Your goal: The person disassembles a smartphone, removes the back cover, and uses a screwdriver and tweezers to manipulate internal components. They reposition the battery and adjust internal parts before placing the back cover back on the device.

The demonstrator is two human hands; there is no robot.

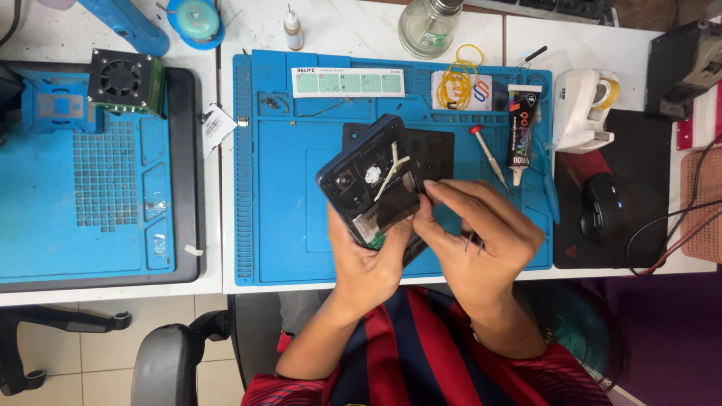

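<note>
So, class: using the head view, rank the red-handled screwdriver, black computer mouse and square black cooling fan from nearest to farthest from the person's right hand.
From the right hand:
1. Red-handled screwdriver, just above it on the blue mat.
2. Black computer mouse, off to the right.
3. Square black cooling fan, far upper left.

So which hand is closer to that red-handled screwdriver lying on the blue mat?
Right. The right hand works just below the red-handled screwdriver; the left hand, gripping the opened phone, sits farther to its left.

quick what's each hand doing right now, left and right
Left hand: closed around the opened dark blue phone, gripping its lower end.
Right hand: fingers pinched at the phone's edge, thin metal tweezers tucked in it.
</note>
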